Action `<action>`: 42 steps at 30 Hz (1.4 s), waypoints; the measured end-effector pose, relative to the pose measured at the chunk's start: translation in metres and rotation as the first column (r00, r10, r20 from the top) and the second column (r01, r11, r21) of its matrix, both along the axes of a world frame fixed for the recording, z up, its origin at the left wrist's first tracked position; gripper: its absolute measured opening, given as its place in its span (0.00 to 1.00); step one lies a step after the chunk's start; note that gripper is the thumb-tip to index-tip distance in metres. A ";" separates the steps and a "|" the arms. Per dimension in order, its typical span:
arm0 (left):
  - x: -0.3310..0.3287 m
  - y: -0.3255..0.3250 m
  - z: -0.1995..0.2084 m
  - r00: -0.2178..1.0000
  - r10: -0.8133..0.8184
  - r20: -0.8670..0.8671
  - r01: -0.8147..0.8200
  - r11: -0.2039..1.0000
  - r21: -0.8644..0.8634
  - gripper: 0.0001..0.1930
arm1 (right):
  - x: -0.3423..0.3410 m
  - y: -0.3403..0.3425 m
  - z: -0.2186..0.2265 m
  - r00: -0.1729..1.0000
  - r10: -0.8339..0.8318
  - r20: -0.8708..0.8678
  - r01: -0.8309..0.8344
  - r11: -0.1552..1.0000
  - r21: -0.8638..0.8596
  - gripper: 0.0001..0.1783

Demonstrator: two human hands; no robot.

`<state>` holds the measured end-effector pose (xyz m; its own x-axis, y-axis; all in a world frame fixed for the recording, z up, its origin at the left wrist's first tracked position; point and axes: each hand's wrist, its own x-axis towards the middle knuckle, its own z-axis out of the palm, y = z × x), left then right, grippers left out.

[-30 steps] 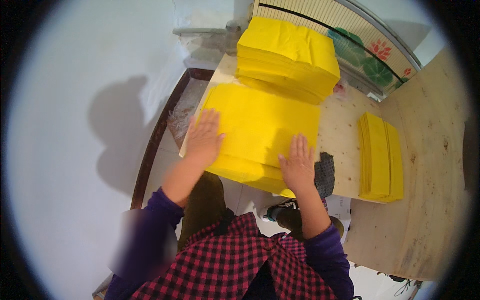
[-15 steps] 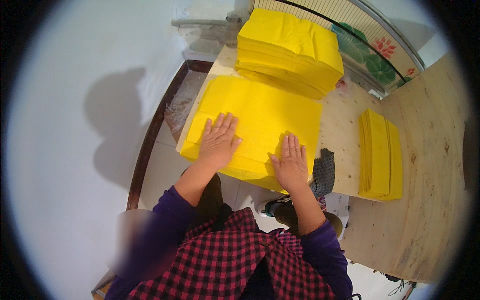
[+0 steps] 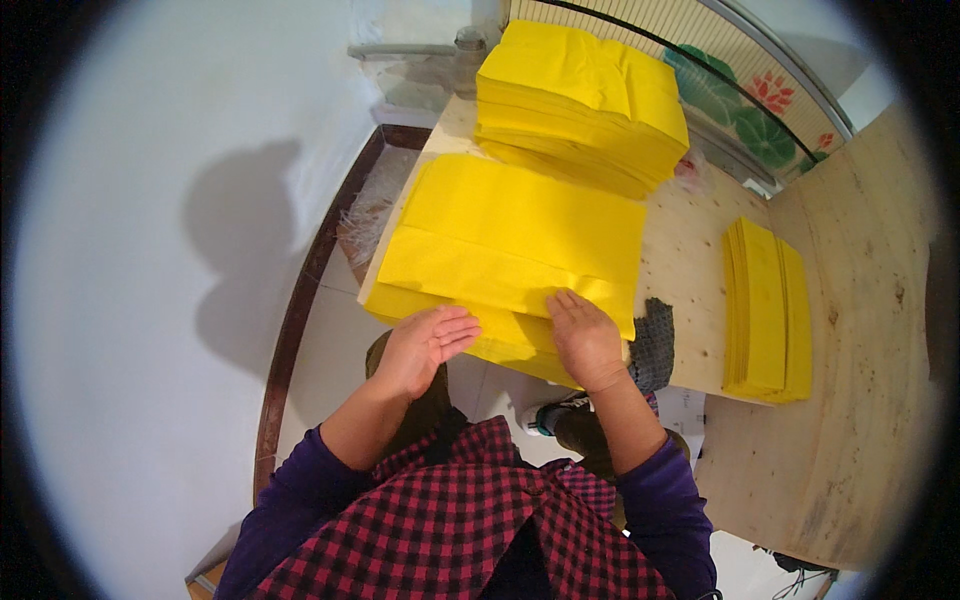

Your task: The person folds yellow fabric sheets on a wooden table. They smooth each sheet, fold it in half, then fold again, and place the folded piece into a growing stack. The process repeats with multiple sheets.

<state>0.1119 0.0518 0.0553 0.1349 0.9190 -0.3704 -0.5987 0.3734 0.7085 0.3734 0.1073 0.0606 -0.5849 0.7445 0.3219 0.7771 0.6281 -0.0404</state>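
Note:
A pile of yellow fabric-like sheets [image 3: 520, 215] lies on the near part of a wooden table. On the top sheet, a long folded strip [image 3: 470, 275] runs across the side nearest me. My left hand [image 3: 425, 350] is at the near edge, palm partly turned up, fingers stretched out together. Over the right end of the strip, my right hand [image 3: 585, 335] rests with extended fingers on the yellow material; its thumb is hidden. Right beside that hand, a dark grey textured cloth [image 3: 652, 345] hangs over the table edge.
Behind the pile stands a taller yellow stack [image 3: 580, 110]. A narrower stack of folded yellow pieces [image 3: 765, 310] lies to the right, by a wooden panel [image 3: 850, 400]. A glass jar [image 3: 468, 55] is at the back left. White wall [image 3: 130, 300] closes the left side.
Both hands lay flat on the top sheet; now the left has drawn back to the near edge and turned over. A folded strip now shows across the sheet. My right hand moved slightly nearer me.

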 end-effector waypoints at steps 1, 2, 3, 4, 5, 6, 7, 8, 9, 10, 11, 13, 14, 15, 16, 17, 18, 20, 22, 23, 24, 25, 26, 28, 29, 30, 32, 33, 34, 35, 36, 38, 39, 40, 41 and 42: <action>0.002 0.002 -0.001 0.995 0.002 0.097 0.003 0.999 -0.046 0.22 | 0.000 0.001 0.002 0.999 0.006 -0.039 -0.006 1.000 0.018 0.20; 0.002 0.005 0.000 0.979 0.005 0.205 0.012 0.997 -0.080 0.23 | 0.000 0.001 0.004 0.997 0.005 -0.074 -0.003 1.000 0.024 0.19; 0.001 0.009 0.000 0.969 0.026 0.244 -0.004 0.996 -0.092 0.23 | 0.001 0.001 0.006 0.993 0.013 -0.116 -0.008 0.999 0.044 0.19; -0.001 0.016 0.001 0.955 0.042 0.295 -0.016 0.996 -0.093 0.23 | 0.000 0.001 0.008 0.991 0.006 -0.131 -0.003 1.000 0.027 0.18; -0.003 0.022 0.001 0.937 0.070 0.343 -0.032 0.993 -0.115 0.24 | 0.000 0.000 0.009 0.989 0.006 -0.150 -0.003 1.000 0.020 0.18; -0.005 0.029 0.001 0.931 0.104 0.349 -0.072 0.992 -0.104 0.22 | 0.001 -0.001 0.011 0.986 0.003 -0.168 -0.001 1.000 0.011 0.17; -0.009 0.036 0.002 0.924 0.148 0.352 -0.116 0.987 -0.112 0.21 | 0.001 -0.002 0.012 0.984 -0.006 -0.180 0.006 1.000 0.000 0.17; -0.012 0.042 0.001 0.908 0.177 0.379 -0.152 0.984 -0.095 0.20 | 0.001 -0.002 0.013 0.981 -0.014 -0.191 0.012 1.000 -0.011 0.17; -0.015 0.049 0.001 0.914 0.254 0.316 -0.224 0.966 -0.130 0.19 | 0.001 -0.002 0.014 0.979 -0.021 -0.203 0.017 1.000 -0.021 0.17; -0.018 0.056 -0.001 0.908 0.314 0.277 -0.286 0.948 -0.137 0.18 | 0.001 -0.002 0.016 0.979 -0.009 -0.204 0.009 1.000 -0.004 0.17; -0.020 0.060 -0.002 0.894 0.375 0.247 -0.348 0.926 -0.145 0.17 | 0.000 -0.003 0.019 0.979 0.002 -0.205 0.001 1.000 0.013 0.17; -0.022 0.065 -0.006 0.899 0.393 0.191 -0.366 0.916 -0.161 0.17 | -0.002 -0.008 0.025 0.977 0.025 -0.211 -0.017 0.999 0.041 0.18; -0.023 0.067 -0.008 0.893 0.413 0.178 -0.380 0.905 -0.192 0.17 | -0.003 -0.014 0.029 0.976 0.038 -0.217 -0.027 0.998 0.052 0.18; -0.023 0.067 -0.009 0.897 0.415 0.153 -0.387 0.904 -0.179 0.16 | -0.005 -0.022 0.032 0.979 0.040 -0.202 -0.030 0.998 0.050 0.18; -0.023 0.067 -0.010 0.893 0.427 0.139 -0.400 0.897 -0.189 0.16 | -0.009 -0.035 0.033 0.944 -0.016 -0.330 -0.026 0.992 -0.124 0.18; -0.022 0.067 -0.010 0.886 0.439 0.148 -0.408 0.891 -0.198 0.16 | -0.014 -0.053 0.033 0.902 -0.102 -0.419 -0.035 0.951 -0.308 0.19; -0.022 0.067 -0.009 0.892 0.434 0.126 -0.408 0.893 -0.191 0.16 | -0.019 -0.066 0.032 0.851 -0.205 -0.484 -0.062 0.875 -0.480 0.19; -0.022 0.067 -0.007 0.899 0.416 0.133 -0.393 0.903 -0.172 0.17 | -0.030 -0.073 0.024 0.441 -0.622 -0.646 -0.320 0.564 -0.761 0.21; -0.021 0.067 -0.004 0.897 0.425 0.123 -0.402 0.899 -0.173 0.17 | -0.029 -0.073 0.018 -0.013 -0.892 -0.453 -0.595 0.371 -0.713 0.23; -0.021 0.068 -0.003 0.892 0.431 0.132 -0.408 0.897 -0.173 0.18 | -0.026 -0.070 0.015 -0.129 -0.891 -0.435 -0.644 0.409 -0.647 0.23; -0.021 0.068 -0.002 0.894 0.434 0.107 -0.413 0.893 -0.177 0.18 | -0.019 -0.066 0.014 -0.243 -0.882 -0.405 -0.683 0.452 -0.574 0.23; -0.022 0.068 -0.001 0.894 0.437 0.097 -0.416 0.891 -0.179 0.18 | -0.013 -0.062 0.014 -0.358 -0.859 -0.365 -0.695 0.506 -0.511 0.22; -0.022 0.068 -0.001 0.892 0.439 0.107 -0.417 0.891 -0.178 0.18 | -0.009 -0.060 0.014 -0.401 -0.842 -0.361 -0.663 0.538 -0.520 0.21; -0.023 0.068 0.000 0.890 0.440 0.117 -0.415 0.890 -0.189 0.18 | -0.002 -0.057 0.013 -0.465 -0.817 -0.340 -0.625 0.575 -0.527 0.22; -0.024 0.068 0.000 0.882 0.452 0.135 -0.420 0.883 -0.211 0.18 | 0.001 -0.056 0.013 -0.496 -0.796 -0.347 -0.611 0.603 -0.513 0.22; -0.025 0.068 -0.001 0.892 0.433 0.131 -0.405 0.893 -0.196 0.18 | 0.006 -0.054 0.013 -0.513 -0.786 -0.345 -0.600 0.615 -0.511 0.21; -0.026 0.068 -0.001 0.894 0.429 0.128 -0.399 0.893 -0.207 0.18 | 0.017 -0.045 0.012 -0.489 -0.795 -0.360 -0.581 0.604 -0.545 0.20; -0.027 0.067 -0.001 0.902 0.416 0.118 -0.388 0.899 -0.201 0.18 | 0.023 -0.040 0.011 -0.479 -0.798 -0.366 -0.575 0.601 -0.555 0.20; -0.027 0.067 -0.001 0.904 0.413 0.111 -0.386 0.900 -0.201 0.18 | 0.030 -0.034 0.010 -0.453 -0.813 -0.366 -0.571 0.580 -0.581 0.19; -0.027 0.067 -0.001 0.903 0.415 0.113 -0.388 0.899 -0.201 0.18 | 0.037 -0.028 0.009 -0.417 -0.832 -0.367 -0.557 0.553 -0.620 0.19; -0.028 0.066 -0.001 0.909 0.405 0.099 -0.380 0.902 -0.204 0.18 | 0.044 -0.022 0.008 -0.375 -0.849 -0.371 -0.546 0.526 -0.652 0.19; -0.030 0.064 -0.001 0.909 0.406 0.092 -0.380 0.900 -0.213 0.18 | 0.057 -0.013 0.007 -0.263 -0.884 -0.387 -0.514 0.468 -0.719 0.18; -0.030 0.063 -0.002 0.917 0.390 0.080 -0.369 0.909 -0.195 0.17 | 0.062 -0.011 0.007 -0.202 -0.887 -0.416 -0.522 0.457 -0.720 0.17; -0.031 0.061 -0.003 0.921 0.384 0.070 -0.367 0.912 -0.182 0.17 | 0.066 -0.007 0.007 -0.155 -0.893 -0.422 -0.519 0.437 -0.735 0.17; -0.032 0.060 -0.005 0.920 0.384 0.081 -0.367 0.914 -0.171 0.17 | 0.069 -0.005 0.007 -0.109 -0.898 -0.426 -0.514 0.417 -0.749 0.16; -0.035 0.059 -0.006 0.934 0.350 0.065 -0.336 0.928 -0.163 0.17 | 0.071 -0.005 0.006 -0.090 -0.904 -0.418 -0.503 0.403 -0.764 0.16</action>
